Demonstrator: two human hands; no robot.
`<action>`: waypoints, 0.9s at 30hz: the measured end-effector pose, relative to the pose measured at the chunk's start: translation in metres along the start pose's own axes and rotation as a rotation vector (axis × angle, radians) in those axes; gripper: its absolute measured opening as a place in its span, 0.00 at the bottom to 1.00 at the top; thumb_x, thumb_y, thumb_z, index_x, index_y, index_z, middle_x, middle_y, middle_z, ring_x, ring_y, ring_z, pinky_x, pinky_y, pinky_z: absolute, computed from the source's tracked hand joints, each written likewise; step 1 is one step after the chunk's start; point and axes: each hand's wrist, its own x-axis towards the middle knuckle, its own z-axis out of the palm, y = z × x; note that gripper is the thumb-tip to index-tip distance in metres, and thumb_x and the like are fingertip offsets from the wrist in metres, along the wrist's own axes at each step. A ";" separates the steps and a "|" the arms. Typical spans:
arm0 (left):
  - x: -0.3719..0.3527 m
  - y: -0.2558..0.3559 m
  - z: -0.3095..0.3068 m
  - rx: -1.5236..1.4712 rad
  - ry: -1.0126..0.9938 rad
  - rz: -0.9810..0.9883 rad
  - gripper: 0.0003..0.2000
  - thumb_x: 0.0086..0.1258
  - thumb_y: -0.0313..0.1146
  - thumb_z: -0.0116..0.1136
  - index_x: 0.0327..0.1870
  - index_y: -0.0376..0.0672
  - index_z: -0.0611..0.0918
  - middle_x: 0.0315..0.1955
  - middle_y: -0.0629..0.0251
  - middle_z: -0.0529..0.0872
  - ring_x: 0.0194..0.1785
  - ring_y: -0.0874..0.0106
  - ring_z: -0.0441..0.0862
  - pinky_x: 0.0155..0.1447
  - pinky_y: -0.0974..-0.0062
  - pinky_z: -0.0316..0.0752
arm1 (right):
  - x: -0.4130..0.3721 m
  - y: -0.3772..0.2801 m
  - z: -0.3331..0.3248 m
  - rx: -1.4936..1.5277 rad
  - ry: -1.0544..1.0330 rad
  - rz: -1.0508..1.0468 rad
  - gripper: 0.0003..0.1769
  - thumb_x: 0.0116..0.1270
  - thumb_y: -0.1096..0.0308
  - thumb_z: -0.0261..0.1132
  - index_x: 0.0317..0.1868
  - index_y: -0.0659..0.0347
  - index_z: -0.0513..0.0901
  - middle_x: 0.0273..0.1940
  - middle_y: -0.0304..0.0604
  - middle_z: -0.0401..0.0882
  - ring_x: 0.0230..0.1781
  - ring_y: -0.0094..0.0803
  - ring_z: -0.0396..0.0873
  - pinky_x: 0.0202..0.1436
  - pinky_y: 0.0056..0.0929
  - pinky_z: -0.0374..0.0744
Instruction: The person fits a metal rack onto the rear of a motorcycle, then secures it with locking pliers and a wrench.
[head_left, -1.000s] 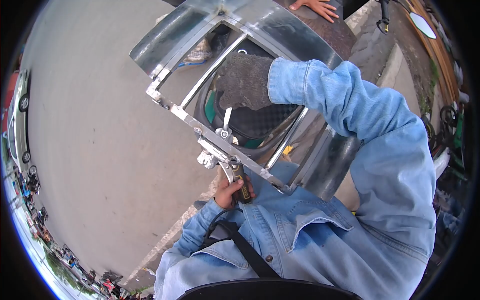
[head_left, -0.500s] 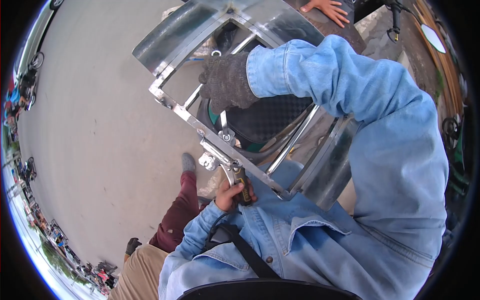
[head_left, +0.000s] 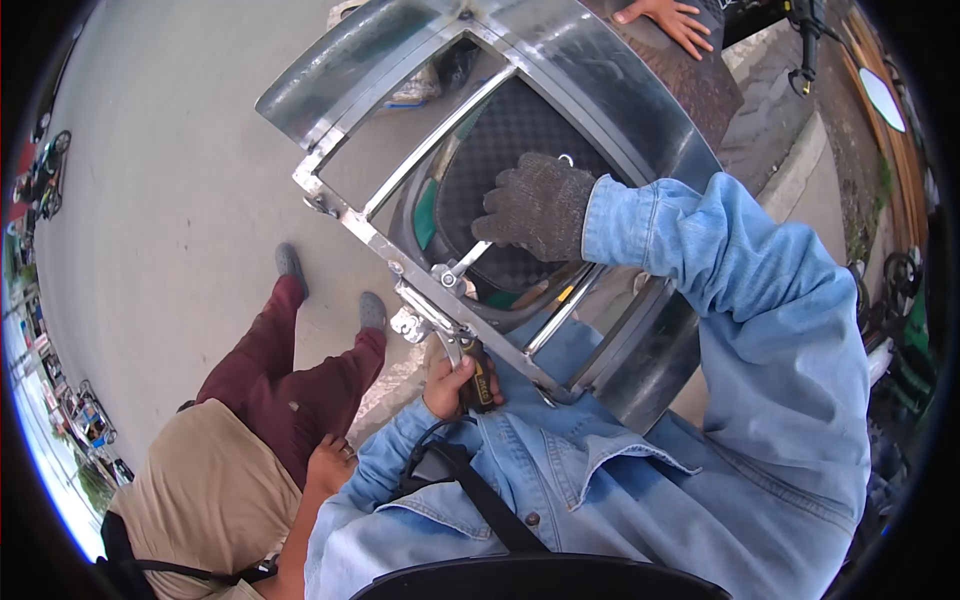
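My right hand (head_left: 540,208), in a dark knit glove, is closed around a wrench (head_left: 468,260). Its ring end shows above the glove, and its lower end sits at a bolt (head_left: 448,278) on the metal frame (head_left: 340,225). The frame is bare steel with square bars, round rods and curved sheet panels. Below the bolt, my bare left hand (head_left: 450,388) is wrapped around the black-and-yellow handle of locking pliers (head_left: 478,375). Their jaw end (head_left: 410,325) is at the frame's lower left bar.
A black textured seat (head_left: 515,150) shows through the frame. Another person in a tan shirt (head_left: 205,480) and maroon trousers stands at my left. A different person's hand (head_left: 675,22) rests at the top right. A handlebar (head_left: 805,45) and mirror (head_left: 880,98) are beyond it.
My right hand has swung right and down, turning the wrench clockwise about the bolt. My left hand stays on the pliers. More of the person at left has come into view.
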 end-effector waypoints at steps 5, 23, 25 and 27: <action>-0.001 -0.001 0.000 0.040 0.023 -0.005 0.23 0.70 0.51 0.48 0.45 0.35 0.72 0.28 0.55 0.80 0.31 0.63 0.81 0.39 0.66 0.80 | 0.001 0.003 0.004 0.107 0.022 0.040 0.10 0.56 0.64 0.61 0.40 0.49 0.80 0.33 0.40 0.79 0.37 0.41 0.80 0.40 0.42 0.75; 0.000 -0.002 0.000 0.048 0.061 0.020 0.24 0.69 0.53 0.49 0.44 0.35 0.72 0.25 0.54 0.80 0.29 0.62 0.81 0.36 0.66 0.79 | 0.020 0.009 -0.017 -0.095 0.182 -0.089 0.06 0.55 0.60 0.63 0.28 0.50 0.82 0.30 0.38 0.78 0.36 0.39 0.79 0.42 0.39 0.74; 0.000 0.000 0.000 0.037 0.030 0.009 0.24 0.69 0.53 0.49 0.44 0.34 0.72 0.27 0.55 0.80 0.31 0.64 0.81 0.38 0.66 0.80 | 0.027 0.009 -0.015 -0.061 0.154 -0.093 0.06 0.54 0.61 0.63 0.28 0.50 0.83 0.30 0.39 0.80 0.35 0.39 0.80 0.41 0.40 0.75; -0.001 -0.001 -0.001 0.033 0.036 -0.002 0.24 0.70 0.52 0.48 0.45 0.34 0.71 0.28 0.54 0.80 0.32 0.64 0.81 0.39 0.66 0.80 | 0.035 0.010 -0.019 -0.028 0.125 -0.098 0.05 0.54 0.62 0.63 0.28 0.50 0.84 0.30 0.40 0.81 0.35 0.40 0.81 0.41 0.40 0.76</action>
